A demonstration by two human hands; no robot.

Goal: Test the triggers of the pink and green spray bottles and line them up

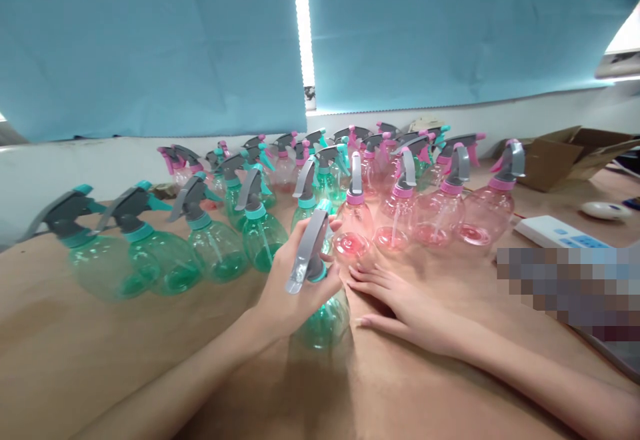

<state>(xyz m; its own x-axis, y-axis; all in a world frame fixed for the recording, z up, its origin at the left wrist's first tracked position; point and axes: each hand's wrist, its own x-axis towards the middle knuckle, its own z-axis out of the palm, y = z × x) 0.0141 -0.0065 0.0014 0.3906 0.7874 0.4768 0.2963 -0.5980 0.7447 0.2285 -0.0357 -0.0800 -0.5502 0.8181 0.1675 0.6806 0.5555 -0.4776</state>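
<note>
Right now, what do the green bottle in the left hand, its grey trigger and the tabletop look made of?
The green bottle in the left hand: clear tinted plastic, glossy; the table shows through it and it carries highlights. The grey trigger: opaque plastic, matte, moulded look. The tabletop: brown, dull, probably paper or cardboard covering; I cannot tell which.

The left hand (pixel 293 293) is wrapped around the neck of a green spray bottle (pixel 323 320) standing on the brown table (pixel 75 360). At its 3 o'clock, just beside it, the right hand (pixel 395 297) lies flat, palm down. Green bottles (pixel 215 247) stand toward 10 o'clock, pink bottles (pixel 440 213) toward 1 o'clock and a cardboard box (pixel 565 157) far off at 2 o'clock.
</note>
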